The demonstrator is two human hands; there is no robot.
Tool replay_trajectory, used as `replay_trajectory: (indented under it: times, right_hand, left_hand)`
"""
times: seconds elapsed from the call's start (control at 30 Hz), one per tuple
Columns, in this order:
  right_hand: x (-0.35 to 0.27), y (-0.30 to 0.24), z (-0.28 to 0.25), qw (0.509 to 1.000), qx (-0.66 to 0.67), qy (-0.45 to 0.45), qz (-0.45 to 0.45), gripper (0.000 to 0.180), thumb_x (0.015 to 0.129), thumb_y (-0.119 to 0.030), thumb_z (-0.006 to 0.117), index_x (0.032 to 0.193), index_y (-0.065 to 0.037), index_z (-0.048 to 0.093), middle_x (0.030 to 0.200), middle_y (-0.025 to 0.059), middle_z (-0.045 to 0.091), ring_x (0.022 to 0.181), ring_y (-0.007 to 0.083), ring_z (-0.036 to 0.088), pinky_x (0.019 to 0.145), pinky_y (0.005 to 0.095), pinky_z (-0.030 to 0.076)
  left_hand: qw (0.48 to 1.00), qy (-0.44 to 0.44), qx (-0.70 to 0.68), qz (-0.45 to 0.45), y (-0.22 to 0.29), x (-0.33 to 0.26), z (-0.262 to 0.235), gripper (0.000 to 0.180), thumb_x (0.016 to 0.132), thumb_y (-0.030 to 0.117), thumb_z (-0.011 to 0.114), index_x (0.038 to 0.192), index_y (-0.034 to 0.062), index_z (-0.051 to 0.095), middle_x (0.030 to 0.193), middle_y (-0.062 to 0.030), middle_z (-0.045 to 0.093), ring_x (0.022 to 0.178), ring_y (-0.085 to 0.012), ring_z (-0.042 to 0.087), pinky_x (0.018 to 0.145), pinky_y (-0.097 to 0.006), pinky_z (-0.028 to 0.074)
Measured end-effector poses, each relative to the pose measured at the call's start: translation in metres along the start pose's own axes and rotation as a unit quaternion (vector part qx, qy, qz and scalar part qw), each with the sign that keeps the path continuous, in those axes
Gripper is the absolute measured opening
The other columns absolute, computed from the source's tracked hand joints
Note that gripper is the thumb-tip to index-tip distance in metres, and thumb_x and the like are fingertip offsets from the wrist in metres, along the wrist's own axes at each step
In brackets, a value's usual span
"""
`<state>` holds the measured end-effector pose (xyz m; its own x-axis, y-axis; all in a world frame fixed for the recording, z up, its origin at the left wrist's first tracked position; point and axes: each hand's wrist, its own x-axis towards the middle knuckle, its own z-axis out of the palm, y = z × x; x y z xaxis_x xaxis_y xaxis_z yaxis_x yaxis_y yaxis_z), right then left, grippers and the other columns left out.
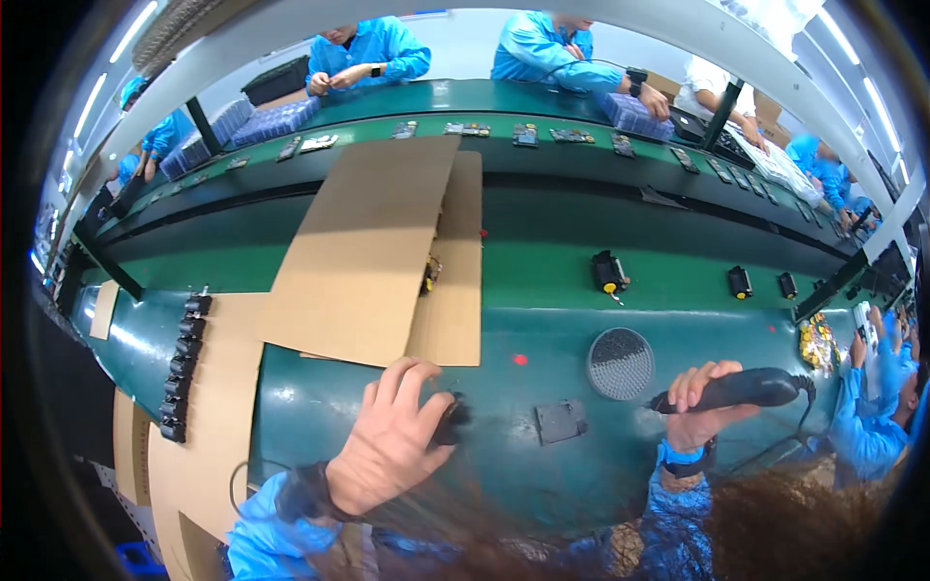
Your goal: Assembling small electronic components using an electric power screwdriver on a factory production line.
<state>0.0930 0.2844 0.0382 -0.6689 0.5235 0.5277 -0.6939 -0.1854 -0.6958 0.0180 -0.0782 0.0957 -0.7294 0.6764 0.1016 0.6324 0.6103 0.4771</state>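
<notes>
My left hand [387, 438] is closed around a small black part [449, 422] above the green bench, left of centre. The fingers hide much of that part, so its kind cannot be made out. In my right hand [699, 397] lies a black electric screwdriver [751, 389], tip pointing left and cord running off at the right end. A round grey dish with a dotted surface [620, 353] stands between the hands, just beyond them. Nearer to me a flat dark grey square piece [560, 423] lies on the bench [513, 465].
Cardboard sheets [358, 242] lean over the belt ahead. Black units [182, 373] form a row on cardboard at left; another black unit with a yellow spot [608, 273] sits on the green belt. A bag of yellow parts [817, 341] lies at right. Co-workers in blue sit opposite and at right.
</notes>
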Motion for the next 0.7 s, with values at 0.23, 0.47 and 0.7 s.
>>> replay_trajectory:
  times: [0.23, 0.47, 0.7]
  right_hand:
    - [0.006, -0.010, -0.014, 0.997, 0.065, 0.016, 0.031, 0.074, 0.083, -0.079, 0.055, 0.104, -0.008, 0.051, 0.063, 0.0006, 0.046, 0.048, 0.0091, 0.041, 0.042, 0.0233, 0.034]
    - [0.005, -0.014, -0.044, 0.998, 0.057, 0.013, 0.003, 0.068, 0.090, -0.072, 0.052, 0.106, -0.005, 0.055, 0.068, 0.0065, 0.051, 0.049, 0.0143, 0.047, 0.044, 0.0259, 0.038]
    - [0.011, -0.012, -0.027, 0.998, 0.058, -0.017, 0.002, 0.067, 0.095, -0.070, 0.045, 0.106, -0.006, 0.059, 0.069, 0.0107, 0.056, 0.048, 0.0207, 0.051, 0.043, 0.0298, 0.043]
  left_hand:
    - [0.992, -0.032, 0.073, 0.093, -0.008, -0.041, 0.051, 0.054, 0.086, 0.005, 0.058, 0.136, 0.0208, 0.051, 0.135, -0.0222, 0.046, 0.120, -0.0376, 0.053, 0.095, -0.047, 0.050]
    - [0.979, 0.117, -0.022, -0.165, -0.072, -0.119, -0.046, 0.078, 0.074, 0.006, 0.078, 0.144, 0.0070, 0.044, 0.131, -0.0180, 0.053, 0.118, -0.0340, 0.056, 0.101, -0.042, 0.048]
    - [0.773, 0.275, 0.031, -0.571, -0.169, -0.376, -0.121, 0.094, 0.061, 0.000, 0.084, 0.146, -0.0022, 0.041, 0.127, -0.0167, 0.060, 0.121, -0.0279, 0.057, 0.103, -0.037, 0.047]
